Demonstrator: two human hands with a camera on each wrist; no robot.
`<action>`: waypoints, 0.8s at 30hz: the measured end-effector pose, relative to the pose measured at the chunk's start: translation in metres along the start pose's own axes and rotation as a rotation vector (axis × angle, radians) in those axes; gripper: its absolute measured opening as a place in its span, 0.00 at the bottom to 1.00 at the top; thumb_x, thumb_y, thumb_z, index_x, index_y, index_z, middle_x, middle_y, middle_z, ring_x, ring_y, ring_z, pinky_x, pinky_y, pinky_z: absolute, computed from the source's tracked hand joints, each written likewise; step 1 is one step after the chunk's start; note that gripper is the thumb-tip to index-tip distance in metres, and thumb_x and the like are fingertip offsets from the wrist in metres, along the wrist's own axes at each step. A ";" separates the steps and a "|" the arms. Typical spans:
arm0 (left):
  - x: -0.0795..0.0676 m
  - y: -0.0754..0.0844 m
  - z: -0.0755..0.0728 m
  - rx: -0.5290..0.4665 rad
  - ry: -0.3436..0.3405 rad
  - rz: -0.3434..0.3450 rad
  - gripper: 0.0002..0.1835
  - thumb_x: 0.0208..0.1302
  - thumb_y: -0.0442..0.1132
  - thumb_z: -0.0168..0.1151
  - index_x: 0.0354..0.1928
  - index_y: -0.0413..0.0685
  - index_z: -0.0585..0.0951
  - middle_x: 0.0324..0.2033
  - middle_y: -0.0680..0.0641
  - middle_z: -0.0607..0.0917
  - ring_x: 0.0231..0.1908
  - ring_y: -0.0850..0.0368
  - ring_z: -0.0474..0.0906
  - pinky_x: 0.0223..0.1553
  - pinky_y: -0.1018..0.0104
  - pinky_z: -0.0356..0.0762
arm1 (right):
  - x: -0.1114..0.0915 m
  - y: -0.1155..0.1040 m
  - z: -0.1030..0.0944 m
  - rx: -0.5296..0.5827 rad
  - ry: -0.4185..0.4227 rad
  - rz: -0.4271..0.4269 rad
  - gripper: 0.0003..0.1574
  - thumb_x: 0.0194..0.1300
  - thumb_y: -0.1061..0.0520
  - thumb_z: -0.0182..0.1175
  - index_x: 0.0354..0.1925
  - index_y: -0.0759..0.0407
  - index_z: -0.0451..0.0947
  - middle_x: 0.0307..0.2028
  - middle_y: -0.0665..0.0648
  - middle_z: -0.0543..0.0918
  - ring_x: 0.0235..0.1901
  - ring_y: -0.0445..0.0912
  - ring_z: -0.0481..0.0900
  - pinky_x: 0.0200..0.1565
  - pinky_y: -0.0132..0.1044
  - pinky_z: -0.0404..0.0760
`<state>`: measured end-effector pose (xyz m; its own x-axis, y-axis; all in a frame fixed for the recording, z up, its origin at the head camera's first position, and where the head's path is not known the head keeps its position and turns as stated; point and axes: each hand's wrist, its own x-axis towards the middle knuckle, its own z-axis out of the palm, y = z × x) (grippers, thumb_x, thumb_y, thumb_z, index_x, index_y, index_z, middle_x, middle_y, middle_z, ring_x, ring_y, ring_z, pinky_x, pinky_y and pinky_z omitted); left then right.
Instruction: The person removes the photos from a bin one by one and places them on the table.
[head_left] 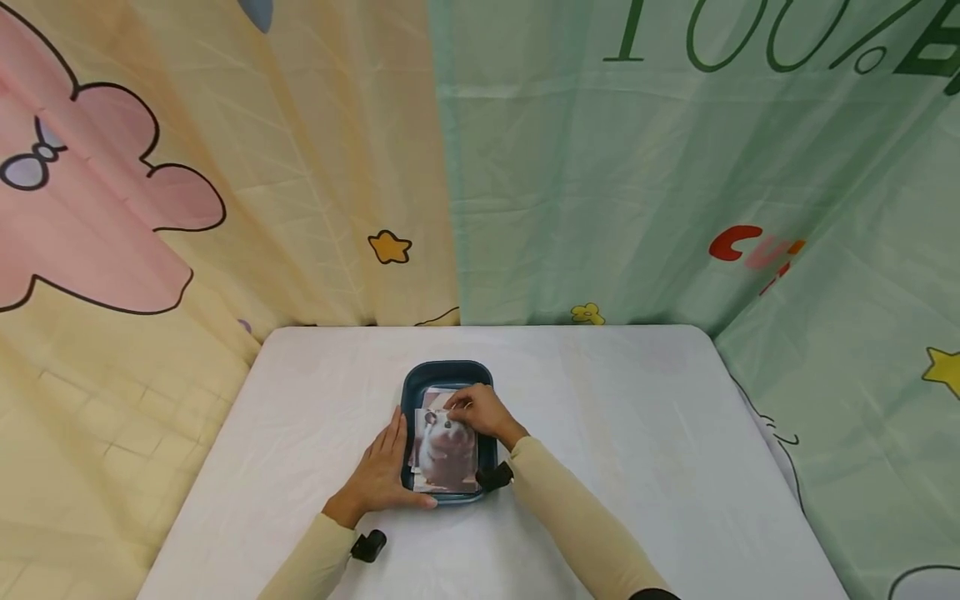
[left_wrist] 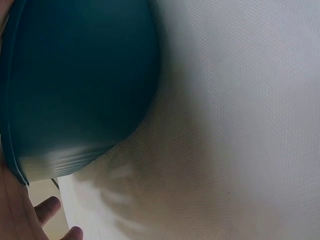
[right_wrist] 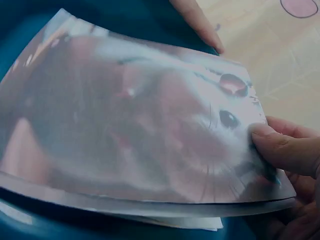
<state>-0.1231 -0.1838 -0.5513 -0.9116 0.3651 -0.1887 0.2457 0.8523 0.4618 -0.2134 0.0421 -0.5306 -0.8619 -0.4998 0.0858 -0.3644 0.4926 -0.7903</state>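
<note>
A dark blue tray (head_left: 447,368) stands on the white table. Inside lies a photo card (head_left: 448,458) of a hamster, on top of other photo cards (head_left: 433,399). My right hand (head_left: 482,412) pinches the hamster photo at its far edge; the right wrist view shows the thumb on its face and fingers beneath. There, the photo (right_wrist: 145,110) bends slightly above more cards (right_wrist: 185,221). My left hand (head_left: 384,475) touches the tray's left side with straight fingers, its thumb along the near left corner. The left wrist view shows the tray's outer wall (left_wrist: 80,85).
White cloth covers the table (head_left: 615,467) around the tray. Behind it hang a yellow curtain (head_left: 315,167) and a green curtain (head_left: 570,183) with printed figures. Black wrist cameras sit at the left wrist (head_left: 368,547) and the right wrist (head_left: 494,477).
</note>
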 end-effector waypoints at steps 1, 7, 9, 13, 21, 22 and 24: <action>0.001 0.000 0.000 -0.001 0.000 -0.003 0.81 0.29 0.79 0.68 0.74 0.35 0.37 0.75 0.39 0.34 0.73 0.39 0.39 0.67 0.37 0.47 | 0.000 0.001 -0.002 -0.002 0.012 -0.006 0.06 0.61 0.63 0.65 0.38 0.61 0.87 0.32 0.55 0.87 0.32 0.43 0.83 0.36 0.31 0.80; 0.001 0.000 0.000 -0.012 0.004 -0.009 0.82 0.28 0.78 0.69 0.74 0.35 0.37 0.75 0.39 0.34 0.73 0.39 0.39 0.68 0.38 0.48 | 0.003 0.007 -0.016 0.033 0.069 0.044 0.07 0.61 0.64 0.65 0.38 0.63 0.87 0.33 0.58 0.87 0.33 0.47 0.84 0.36 0.33 0.81; 0.001 0.000 0.000 -0.014 0.004 -0.010 0.82 0.28 0.78 0.69 0.74 0.35 0.37 0.75 0.39 0.34 0.73 0.39 0.40 0.68 0.38 0.48 | 0.005 0.009 -0.021 0.058 0.087 0.081 0.06 0.60 0.64 0.66 0.37 0.63 0.86 0.33 0.58 0.87 0.33 0.46 0.84 0.36 0.33 0.82; 0.000 0.000 0.000 -0.019 0.012 -0.009 0.82 0.28 0.79 0.69 0.75 0.36 0.38 0.75 0.39 0.35 0.73 0.39 0.41 0.67 0.37 0.49 | 0.009 0.011 -0.033 0.097 0.126 0.133 0.05 0.59 0.63 0.67 0.36 0.64 0.86 0.30 0.57 0.87 0.31 0.44 0.84 0.35 0.33 0.81; 0.000 0.000 0.000 -0.030 0.016 -0.011 0.82 0.27 0.78 0.69 0.75 0.36 0.39 0.75 0.39 0.35 0.73 0.39 0.41 0.67 0.38 0.49 | 0.016 0.014 -0.051 0.132 0.183 0.171 0.06 0.57 0.63 0.69 0.36 0.63 0.87 0.30 0.57 0.87 0.33 0.44 0.83 0.33 0.30 0.79; 0.000 0.000 0.000 -0.032 0.015 -0.011 0.82 0.27 0.78 0.69 0.75 0.36 0.39 0.75 0.39 0.35 0.73 0.39 0.41 0.67 0.38 0.49 | 0.017 0.014 -0.051 0.136 0.179 0.171 0.06 0.57 0.63 0.69 0.36 0.63 0.87 0.30 0.57 0.87 0.33 0.44 0.83 0.33 0.30 0.78; 0.000 -0.001 0.000 -0.034 0.014 -0.010 0.82 0.27 0.78 0.69 0.75 0.36 0.39 0.75 0.39 0.35 0.73 0.39 0.41 0.67 0.38 0.49 | 0.017 0.014 -0.051 0.149 0.164 0.179 0.06 0.57 0.63 0.69 0.35 0.64 0.86 0.30 0.57 0.87 0.32 0.43 0.82 0.33 0.30 0.78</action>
<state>-0.1232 -0.1845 -0.5513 -0.9188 0.3506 -0.1813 0.2252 0.8429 0.4887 -0.2510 0.0769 -0.5095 -0.9578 -0.2864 0.0243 -0.1558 0.4462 -0.8812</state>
